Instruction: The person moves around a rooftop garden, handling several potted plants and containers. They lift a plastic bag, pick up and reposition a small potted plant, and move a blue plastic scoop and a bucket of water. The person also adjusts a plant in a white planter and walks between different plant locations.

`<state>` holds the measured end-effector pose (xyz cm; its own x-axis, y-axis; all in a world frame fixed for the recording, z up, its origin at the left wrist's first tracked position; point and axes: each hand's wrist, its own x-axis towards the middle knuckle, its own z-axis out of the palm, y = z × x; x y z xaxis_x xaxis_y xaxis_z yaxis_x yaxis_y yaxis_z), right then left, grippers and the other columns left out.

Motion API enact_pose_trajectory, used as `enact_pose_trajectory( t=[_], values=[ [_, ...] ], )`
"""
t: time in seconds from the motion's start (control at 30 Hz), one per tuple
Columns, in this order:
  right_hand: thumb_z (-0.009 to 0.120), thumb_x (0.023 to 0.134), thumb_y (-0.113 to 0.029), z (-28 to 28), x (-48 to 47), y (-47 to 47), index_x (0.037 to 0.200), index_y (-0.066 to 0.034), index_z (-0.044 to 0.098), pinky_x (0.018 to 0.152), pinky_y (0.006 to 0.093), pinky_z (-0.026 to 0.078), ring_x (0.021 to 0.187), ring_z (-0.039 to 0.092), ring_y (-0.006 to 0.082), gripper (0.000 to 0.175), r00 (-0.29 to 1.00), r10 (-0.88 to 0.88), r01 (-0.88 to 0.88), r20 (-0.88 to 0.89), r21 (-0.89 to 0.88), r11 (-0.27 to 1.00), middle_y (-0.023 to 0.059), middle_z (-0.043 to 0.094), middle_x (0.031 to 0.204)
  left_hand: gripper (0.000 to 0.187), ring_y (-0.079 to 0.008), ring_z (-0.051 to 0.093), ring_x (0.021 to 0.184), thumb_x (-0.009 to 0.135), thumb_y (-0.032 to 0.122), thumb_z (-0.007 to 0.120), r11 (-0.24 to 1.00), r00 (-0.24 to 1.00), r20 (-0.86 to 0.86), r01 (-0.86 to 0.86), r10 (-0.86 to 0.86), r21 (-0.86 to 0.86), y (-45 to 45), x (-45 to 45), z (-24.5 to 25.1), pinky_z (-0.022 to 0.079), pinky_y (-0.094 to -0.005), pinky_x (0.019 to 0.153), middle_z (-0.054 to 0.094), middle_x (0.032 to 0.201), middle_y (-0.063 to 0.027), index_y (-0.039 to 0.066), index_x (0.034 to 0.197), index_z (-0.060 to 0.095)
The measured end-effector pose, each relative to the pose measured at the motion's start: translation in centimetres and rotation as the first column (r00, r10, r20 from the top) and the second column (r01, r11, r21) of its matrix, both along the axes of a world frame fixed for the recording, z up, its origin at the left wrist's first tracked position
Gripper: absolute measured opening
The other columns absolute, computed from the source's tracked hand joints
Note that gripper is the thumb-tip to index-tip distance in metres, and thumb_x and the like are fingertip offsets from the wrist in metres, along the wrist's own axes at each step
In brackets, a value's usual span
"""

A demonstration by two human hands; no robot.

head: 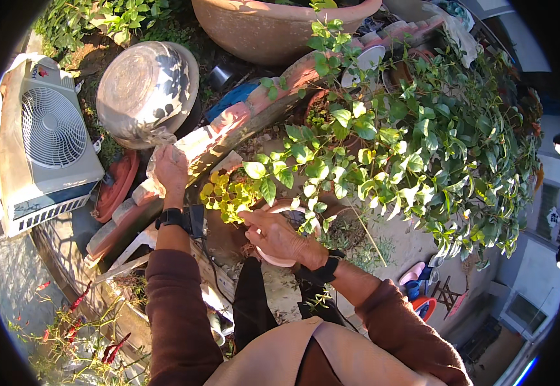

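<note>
My left hand (173, 170) is closed in a fist over the brick edging (222, 126), around what looks like a crumpled clear plastic bag (163, 137). Part of that film also shows beside the knuckles. With fingers bent, my right hand (280, 235) reaches into a small plant with yellow-green leaves (226, 195). The index fingertip is at its lower leaves; whether a leaf is pinched there cannot be made out. Beneath this hand is a pale pink pot rim (280, 262), partly hidden by the hand and green leaves.
A leafy green climbing plant (420, 140) fills the right side. Beyond the bricks lie an upturned metal basin (137, 91) and a large clay pot (270, 29). An air-conditioner outdoor unit (53, 130) stands left, above a red chilli plant (75, 323). A dark cable (215, 270) hangs near my legs.
</note>
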<state>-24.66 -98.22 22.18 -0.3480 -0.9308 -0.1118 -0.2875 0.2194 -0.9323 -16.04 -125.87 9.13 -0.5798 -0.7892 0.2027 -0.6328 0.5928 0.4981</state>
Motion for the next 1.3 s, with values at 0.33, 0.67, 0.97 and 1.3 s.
enact_pose_trajectory(
  t=[0.33, 0.67, 0.97, 1.3],
  values=[
    [0.052, 0.076, -0.018, -1.5, -5.4, -13.5, 0.113, -0.0045, 0.047, 0.087, 0.0387, 0.04, 0.103, 0.05, 0.0302, 0.04, 0.78, 0.572, -0.395, -0.254, 0.509, 0.765, 0.0183, 0.052, 0.111, 0.047, -0.0241, 0.049, 0.103, 0.067, 0.02, 0.059, 0.977, 0.948, 0.304, 0.148, -0.096, -0.153, -2.1, -0.1, -3.0, 0.034, -0.0462, 0.084, 0.051, 0.114, -0.0047, 0.012, 0.112, 0.047],
    [0.054, 0.075, -0.014, -6.6, -4.3, 2.3, 0.109, -0.0018, 0.052, 0.076, 0.0383, 0.045, 0.086, 0.056, 0.0296, 0.036, 0.941, 0.311, -0.188, -0.13, 0.564, 0.804, 0.0171, 0.059, 0.093, 0.045, -0.0292, 0.04, 0.11, 0.076, 0.027, 0.06, 0.976, 0.859, 0.468, 0.216, -0.208, 0.037, -2.4, -0.1, -3.0, 0.026, -0.0601, 0.087, 0.043, 0.118, -0.0065, 0.012, 0.114, 0.041],
    [0.053, 0.079, -0.013, -17.1, 2.4, 8.1, 0.114, 0.0038, 0.048, 0.065, 0.0277, 0.048, 0.074, 0.062, 0.0192, 0.04, 0.915, -0.112, -0.157, 0.389, 0.598, 0.786, 0.0138, 0.062, 0.087, 0.061, -0.0311, 0.036, 0.111, 0.073, 0.024, 0.062, 0.947, 0.72, 0.625, 0.304, -0.302, 0.107, -3.5, 0.1, -3.5, 0.032, -0.0643, 0.08, 0.033, 0.123, -0.0111, 0.011, 0.124, 0.032],
    [0.054, 0.08, -0.019, -32.1, -0.4, 3.4, 0.106, -0.0044, 0.051, 0.069, 0.03, 0.044, 0.078, 0.056, 0.0167, 0.029, 0.146, -0.779, 0.34, 0.609, 0.709, 0.618, 0.0064, 0.059, 0.088, 0.052, -0.0315, 0.032, 0.115, 0.073, 0.01, 0.059, 0.983, 0.771, 0.615, 0.177, -0.165, 0.043, -2.6, -0.7, -2.7, 0.029, -0.0642, 0.084, 0.031, 0.126, -0.0057, 0.014, 0.118, 0.034]
  ],
)
